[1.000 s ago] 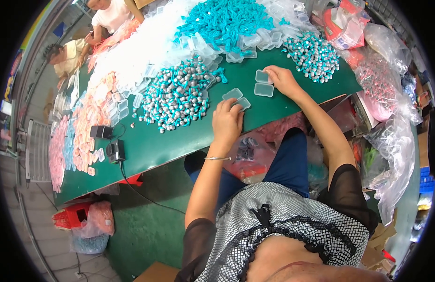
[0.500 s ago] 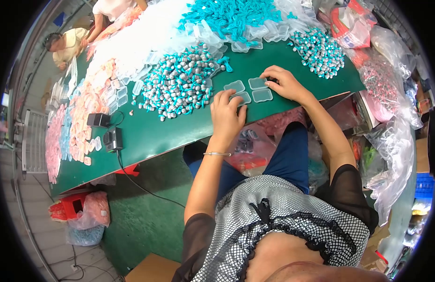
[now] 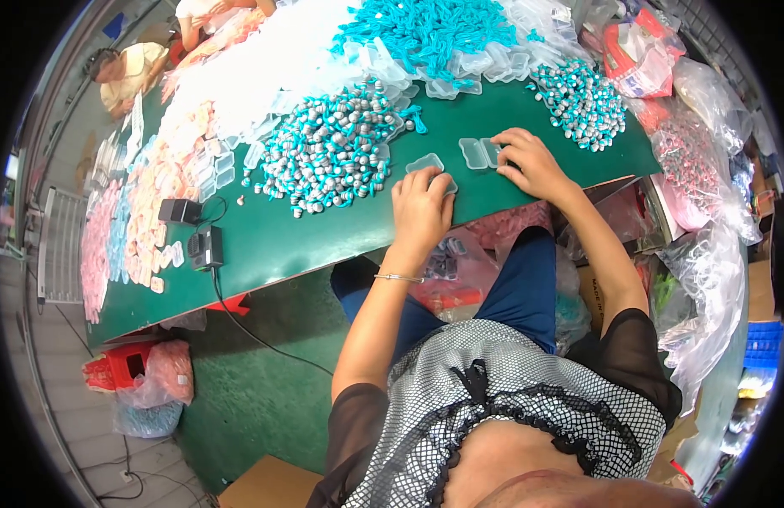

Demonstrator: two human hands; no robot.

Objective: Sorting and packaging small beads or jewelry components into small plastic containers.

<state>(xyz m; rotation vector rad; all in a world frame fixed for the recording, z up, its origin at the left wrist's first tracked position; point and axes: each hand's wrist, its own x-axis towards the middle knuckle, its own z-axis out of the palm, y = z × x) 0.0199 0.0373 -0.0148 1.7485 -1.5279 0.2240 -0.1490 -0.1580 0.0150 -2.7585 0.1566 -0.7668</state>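
Two small clear plastic boxes lie opened out on the green table in front of me. My left hand (image 3: 421, 210) has its fingers bent over the near half of the left box (image 3: 425, 162), covering most of that half. My right hand (image 3: 536, 167) holds the right box (image 3: 474, 153) at its right edge, thumb and fingertips around it. That box's two halves are side by side. Left of my hands is a big heap of grey-and-turquoise beaded pieces (image 3: 324, 152). A smaller similar heap (image 3: 580, 103) sits beyond my right hand.
Turquoise cords (image 3: 426, 34) are piled at the back among more clear boxes (image 3: 383, 68). Peach pieces (image 3: 155, 207) and a black corded device (image 3: 205, 247) lie on the left. Plastic bags (image 3: 692, 161) crowd the right side. Two other people are at the far left.
The right box has been turned by my right hand, so its halves now lie side by side instead of one beyond the other. My left hand stays over the left box.
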